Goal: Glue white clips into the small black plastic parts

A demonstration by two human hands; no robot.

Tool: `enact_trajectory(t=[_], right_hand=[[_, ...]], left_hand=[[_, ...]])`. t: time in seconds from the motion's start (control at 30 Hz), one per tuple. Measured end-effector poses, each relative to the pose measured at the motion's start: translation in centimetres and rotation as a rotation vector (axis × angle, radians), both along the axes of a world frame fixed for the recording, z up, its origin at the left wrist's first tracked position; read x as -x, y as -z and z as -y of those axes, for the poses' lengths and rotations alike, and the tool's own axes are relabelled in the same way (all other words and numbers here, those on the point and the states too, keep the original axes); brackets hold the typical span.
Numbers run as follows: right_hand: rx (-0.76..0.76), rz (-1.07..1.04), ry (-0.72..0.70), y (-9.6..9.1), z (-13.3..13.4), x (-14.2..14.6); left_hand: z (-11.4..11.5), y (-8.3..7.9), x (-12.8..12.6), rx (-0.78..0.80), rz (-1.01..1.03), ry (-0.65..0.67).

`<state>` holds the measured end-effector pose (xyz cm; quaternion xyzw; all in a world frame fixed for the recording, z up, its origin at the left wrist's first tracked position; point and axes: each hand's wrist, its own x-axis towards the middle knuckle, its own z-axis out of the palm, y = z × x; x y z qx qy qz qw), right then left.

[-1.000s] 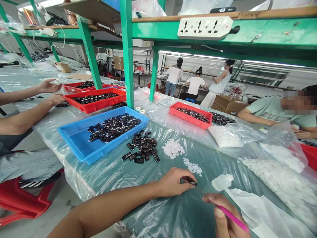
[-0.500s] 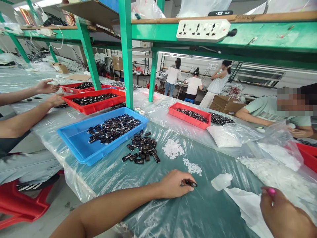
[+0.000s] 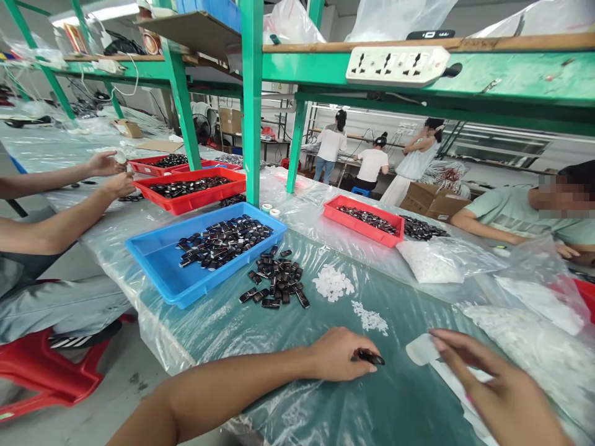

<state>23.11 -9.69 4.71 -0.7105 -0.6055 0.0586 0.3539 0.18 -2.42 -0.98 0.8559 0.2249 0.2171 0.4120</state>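
My left hand (image 3: 341, 354) rests on the plastic-covered table, its fingers closed around a small black plastic piece (image 3: 370, 357). The tip of that piece sticks out past the thumb. My right hand (image 3: 497, 378) reaches in from the right, thumb and forefinger together at the edge of a translucent white plastic piece (image 3: 419, 349). A trace of pink shows at this hand, too blurred to make out. Beyond my left hand lie two heaps of small white parts (image 3: 333, 282), one of finer bits. A pile of black plastic pieces (image 3: 279, 282) lies to their left.
A blue tray (image 3: 153, 272) holds many black pieces. Red trays (image 3: 344, 216) stand farther back. White sheeting (image 3: 458, 381) lies under my right hand, bags of white parts (image 3: 432, 263) at right. A green shelf post (image 3: 252, 111) rises behind the blue tray. Co-workers sit left and right.
My right hand has moved left and forward to the translucent piece. My left hand keeps its hold on the black piece. The view has shifted slightly left.
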Motion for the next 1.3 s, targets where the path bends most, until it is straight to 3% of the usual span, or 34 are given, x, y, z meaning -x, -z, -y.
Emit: enact_trajectory(t=[0.1, 0.3, 0.5, 0.77, 1.03, 1.17, 1.3], right_hand=[[0.174, 0.110, -0.240, -0.7, -3.0, 4.2], [0.142, 0.251, -0.214, 2.5, -10.6, 6.6], [0.078, 0.340, -0.240, 5.8, -14.1, 8.3], [0.049, 0.400, -0.291, 6.8, -14.4, 8.0], [0.061, 0.273, -0.311, 7.3, -13.9, 7.6], [-0.022, 0.101, -0.276, 6.3, -13.7, 7.8], [-0.098, -0.154, -0.225, 4.9, -11.6, 7.2]], left_hand=[[0.3, -0.5, 0.0, -0.102, -0.031, 0.046], [0.8, -0.8, 0.0, -0.291, -0.110, 0.099], [0.8, 0.1, -0.2, -0.353, -0.123, 0.059], [0.6, -0.1, -0.1, -0.342, -0.120, 0.071], [0.8, -0.6, -0.1, -0.303, -0.115, 0.085], [0.5, -0.3, 0.0, -0.152, -0.009, 0.039], [0.2, 0.5, -0.3, 0.159, 0.179, -0.023]])
